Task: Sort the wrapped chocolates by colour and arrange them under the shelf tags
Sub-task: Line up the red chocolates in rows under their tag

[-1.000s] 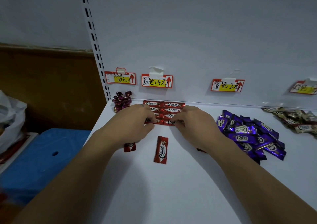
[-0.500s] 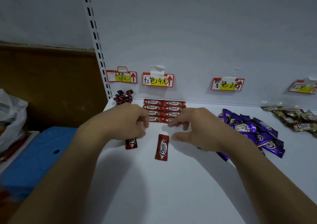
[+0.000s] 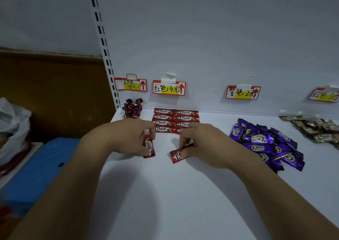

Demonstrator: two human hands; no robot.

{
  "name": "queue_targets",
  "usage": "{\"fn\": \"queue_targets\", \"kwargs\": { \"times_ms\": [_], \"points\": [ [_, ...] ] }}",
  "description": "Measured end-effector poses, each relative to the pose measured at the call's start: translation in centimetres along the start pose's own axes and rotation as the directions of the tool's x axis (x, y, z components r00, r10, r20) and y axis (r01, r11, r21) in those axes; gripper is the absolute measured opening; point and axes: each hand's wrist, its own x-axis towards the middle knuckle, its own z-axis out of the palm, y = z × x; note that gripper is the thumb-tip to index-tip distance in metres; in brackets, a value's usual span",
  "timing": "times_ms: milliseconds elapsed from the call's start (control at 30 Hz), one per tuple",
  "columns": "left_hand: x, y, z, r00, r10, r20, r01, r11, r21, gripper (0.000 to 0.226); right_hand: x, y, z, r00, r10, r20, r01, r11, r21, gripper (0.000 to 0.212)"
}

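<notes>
— What are the hands doing?

— The left hand (image 3: pixel 132 138) is pinching a red chocolate (image 3: pixel 149 147) by its upper end, fingers curled round it. The wrapper is standing roughly upright near the left edge of the shelf (image 3: pixel 165 193); I cannot tell whether its lower end is touching. The right hand (image 3: pixel 201 144) is gripping a second red chocolate (image 3: pixel 178 154) between thumb and curled fingers, and that one is slanting, its lower end pointing left.

— And the sorted ones?

— The red rows (image 3: pixel 165 122) are lying flat in two columns against the back edge, under the red tag (image 3: pixel 169 88), just beyond both hands. The right hand is partly covering the nearest bar.

— What else is sitting there?

— The purple pile (image 3: pixel 266 144) is lying loose toward the right, under the purple tag (image 3: pixel 243 92), well apart from the red rows. A gold-brown pile (image 3: pixel 317 131) is spreading at the right edge. Dark-red twist sweets (image 3: pixel 132 108) are standing in the back left corner beneath the leftmost tag (image 3: pixel 130 84). Off the left edge, a blue box (image 3: pixel 36 170) and a white plastic bag (image 3: pixel 12 124) are sitting.
</notes>
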Motion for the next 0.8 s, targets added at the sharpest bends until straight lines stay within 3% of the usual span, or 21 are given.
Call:
{"fn": "queue_targets", "kwargs": {
  "times_ms": [67, 200, 400, 500, 633, 800],
  "points": [
    [0.3, 0.4, 0.3, 0.995, 0.102, -0.005, -0.102, 0.995, -0.013, 0.028, 0.0, 0.7, -0.4, 0.999, 0.035, 0.002, -0.035, 0.998, 0.061, 0.006],
    [1.1, 1.2, 1.2, 0.976, 0.210, -0.058, -0.212, 0.977, -0.014, 0.017, -0.2, 1.9, -0.6, 0.995, 0.095, -0.015, -0.093, 0.992, 0.090, 0.008],
    [2.2, 1.1, 2.0, 0.953, 0.166, -0.254, -0.184, 0.982, -0.049, 0.025, 0.2, 2.4, -0.3, 0.989, 0.134, -0.058, -0.133, 0.991, 0.023, 0.016],
    [2.2, 0.8, 1.7, 0.939, 0.165, -0.302, -0.174, 0.985, -0.002, 0.025, 0.0, 2.4, -0.6, 0.987, 0.129, -0.095, -0.130, 0.992, 0.000, 0.025],
    [2.5, 0.7, 1.6, 0.921, 0.166, -0.353, -0.148, 0.986, 0.077, 0.021, -0.2, 2.3, -0.8, 0.993, 0.091, -0.076, -0.094, 0.995, -0.040, 0.018],
    [3.0, 0.6, 2.3, 0.910, 0.134, -0.392, -0.129, 0.991, 0.039, 0.015, 0.1, 2.1, -0.1, 0.987, 0.100, -0.128, -0.111, 0.990, -0.083, 0.019]
  ]
}}
